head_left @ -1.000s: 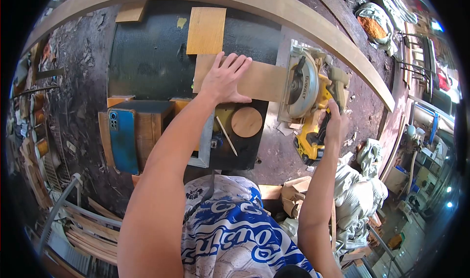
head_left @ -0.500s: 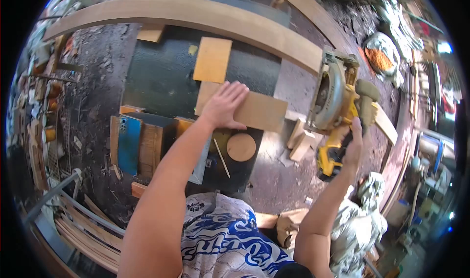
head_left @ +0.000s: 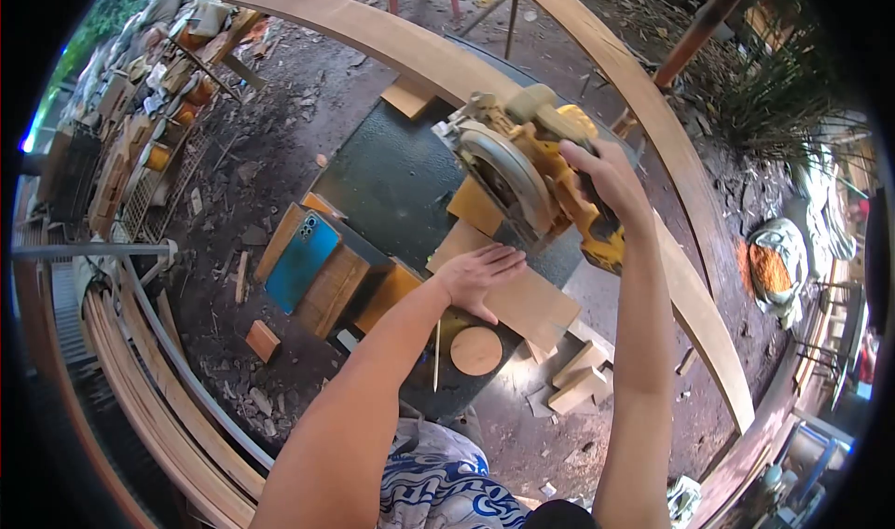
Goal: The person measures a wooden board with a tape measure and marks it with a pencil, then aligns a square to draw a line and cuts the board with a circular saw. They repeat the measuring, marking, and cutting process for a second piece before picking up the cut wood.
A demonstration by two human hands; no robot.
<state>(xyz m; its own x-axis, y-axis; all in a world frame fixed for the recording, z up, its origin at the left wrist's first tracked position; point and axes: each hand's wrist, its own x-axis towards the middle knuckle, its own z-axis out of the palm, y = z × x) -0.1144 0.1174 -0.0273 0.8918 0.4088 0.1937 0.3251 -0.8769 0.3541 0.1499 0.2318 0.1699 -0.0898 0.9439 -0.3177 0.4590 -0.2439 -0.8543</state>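
My right hand grips the rear handle of a yellow cordless circular saw, held up over the dark worktable. Its round blade guard faces left. My left hand lies flat with fingers stretched out on a rectangular wooden board. Behind that board, a smaller yellowish wood piece is partly hidden by the saw. Close to my left wrist are a round wooden disc and a pencil.
A long curved plank crosses the table's far side. At left, a blue phone leans on wood blocks. Wood offcuts lie at the table's right front. Another plank stands beyond, near a sack of orange material.
My right hand has carried the saw left and up, from beside the board to above the table's far part. My left hand stays on the board. The head view has turned.
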